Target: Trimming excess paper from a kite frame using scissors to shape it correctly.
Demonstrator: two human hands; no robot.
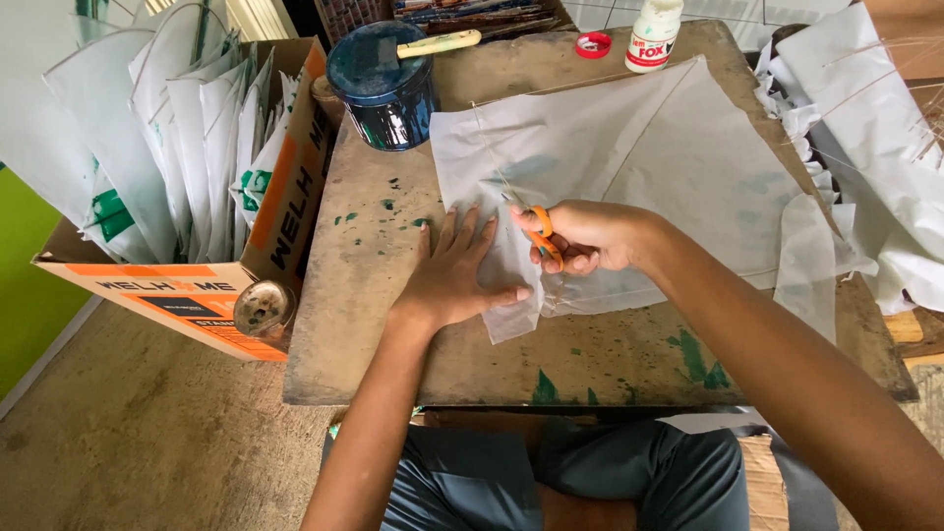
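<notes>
A thin white paper sheet (649, 157) with slim sticks across it lies on a worn wooden table (393, 324). My left hand (454, 275) presses flat on the sheet's near left corner, fingers spread. My right hand (588, 236) grips orange-handled scissors (539, 228), blades pointing up-left over the sheet close to my left fingers.
A dark blue paint can (383, 88) with a brush handle on top stands at the back left. A white glue bottle (653, 34) and a red cap (593, 44) sit at the far edge. A cardboard box (285, 187) of white paper pieces is left; more paper (875, 128) piles right.
</notes>
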